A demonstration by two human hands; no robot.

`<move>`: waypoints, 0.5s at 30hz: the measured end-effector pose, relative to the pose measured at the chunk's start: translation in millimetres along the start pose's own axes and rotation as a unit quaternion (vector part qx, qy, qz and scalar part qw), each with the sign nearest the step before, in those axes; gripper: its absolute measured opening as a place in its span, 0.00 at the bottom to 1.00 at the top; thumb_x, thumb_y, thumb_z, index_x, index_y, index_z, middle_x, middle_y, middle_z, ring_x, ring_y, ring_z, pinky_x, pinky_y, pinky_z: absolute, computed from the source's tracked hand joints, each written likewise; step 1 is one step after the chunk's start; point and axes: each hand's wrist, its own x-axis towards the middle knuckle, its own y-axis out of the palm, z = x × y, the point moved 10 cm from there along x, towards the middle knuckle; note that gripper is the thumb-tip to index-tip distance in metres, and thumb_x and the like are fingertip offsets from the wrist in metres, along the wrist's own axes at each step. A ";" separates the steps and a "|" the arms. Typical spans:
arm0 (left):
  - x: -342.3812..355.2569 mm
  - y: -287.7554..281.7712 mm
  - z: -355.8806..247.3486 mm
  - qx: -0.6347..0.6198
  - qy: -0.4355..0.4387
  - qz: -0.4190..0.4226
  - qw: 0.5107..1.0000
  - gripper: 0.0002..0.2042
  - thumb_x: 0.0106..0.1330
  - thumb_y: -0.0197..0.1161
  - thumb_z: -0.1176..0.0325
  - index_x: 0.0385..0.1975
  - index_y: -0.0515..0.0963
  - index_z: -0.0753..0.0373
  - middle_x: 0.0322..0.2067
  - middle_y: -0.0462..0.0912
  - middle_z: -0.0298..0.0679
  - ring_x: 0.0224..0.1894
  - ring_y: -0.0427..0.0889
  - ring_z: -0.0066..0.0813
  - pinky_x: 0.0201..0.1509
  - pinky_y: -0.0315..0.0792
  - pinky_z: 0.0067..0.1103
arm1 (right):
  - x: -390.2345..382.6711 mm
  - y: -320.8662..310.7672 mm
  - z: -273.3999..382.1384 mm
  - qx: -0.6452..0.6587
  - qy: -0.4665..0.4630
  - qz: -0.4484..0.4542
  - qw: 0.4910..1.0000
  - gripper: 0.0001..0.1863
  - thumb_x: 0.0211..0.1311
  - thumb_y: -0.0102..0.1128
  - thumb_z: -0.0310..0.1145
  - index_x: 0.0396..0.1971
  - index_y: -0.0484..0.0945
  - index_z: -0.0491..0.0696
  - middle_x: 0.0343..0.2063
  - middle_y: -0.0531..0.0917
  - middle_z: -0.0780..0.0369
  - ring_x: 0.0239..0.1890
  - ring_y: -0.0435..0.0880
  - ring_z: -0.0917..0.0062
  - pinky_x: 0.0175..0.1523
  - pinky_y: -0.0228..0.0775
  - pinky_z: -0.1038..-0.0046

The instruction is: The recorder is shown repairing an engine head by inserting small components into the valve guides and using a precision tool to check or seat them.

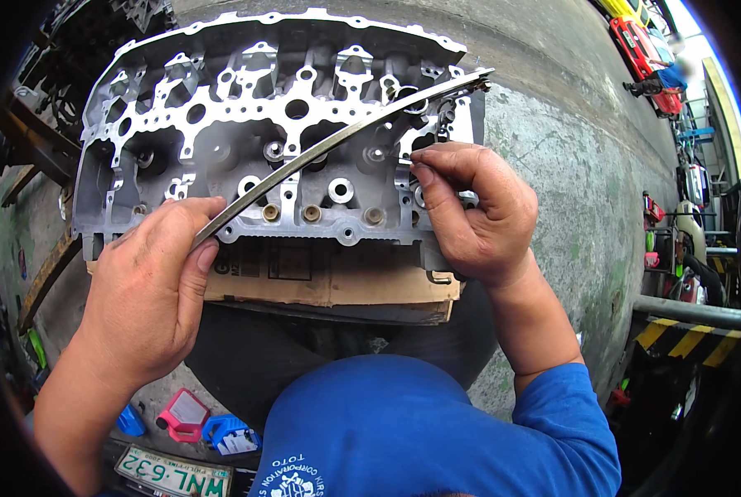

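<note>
A silver-grey engine cylinder head lies before me, its bores, bolt holes and cast pockets facing up. My left hand is closed on one end of a long, thin metal bar. The bar slants across the cylinder head toward the far right, and small dark bits show at its far tip. Over the cylinder head's right end, my right hand is closed, with thumb and index finger pinched together. Whatever is between those fingertips is too small or hidden to make out.
Flattened cardboard lies under the cylinder head's near edge. Pink and blue plastic containers and a licence plate are at lower left. A metal pipe is at right. Another person and a red car are far off.
</note>
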 end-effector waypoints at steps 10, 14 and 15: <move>-1.5 2.8 -12.4 0.055 0.068 -0.014 0.996 0.08 0.66 0.60 0.79 0.43 0.73 0.67 0.50 0.84 0.51 0.49 0.85 0.57 0.64 0.75 0.46 | 2.0 4.4 6.4 -0.022 -0.025 0.026 0.999 0.10 0.52 0.69 0.15 0.34 0.82 0.40 0.32 0.87 0.54 0.31 0.89 0.64 0.36 0.82 0.70; -0.1 4.2 -8.4 0.036 0.058 -0.013 0.998 0.08 0.65 0.60 0.79 0.42 0.73 0.68 0.50 0.84 0.54 0.50 0.85 0.57 0.66 0.74 0.48 | 2.0 4.8 3.1 -0.026 -0.012 0.026 0.999 0.09 0.52 0.68 0.16 0.34 0.82 0.41 0.32 0.87 0.55 0.31 0.89 0.64 0.36 0.81 0.70; 0.3 5.0 -7.7 0.034 0.060 -0.011 0.998 0.07 0.65 0.60 0.79 0.42 0.73 0.68 0.50 0.83 0.54 0.50 0.85 0.57 0.66 0.74 0.49 | 1.9 4.8 2.8 -0.027 -0.012 0.025 0.999 0.09 0.52 0.68 0.16 0.34 0.82 0.41 0.32 0.87 0.55 0.31 0.89 0.64 0.36 0.81 0.70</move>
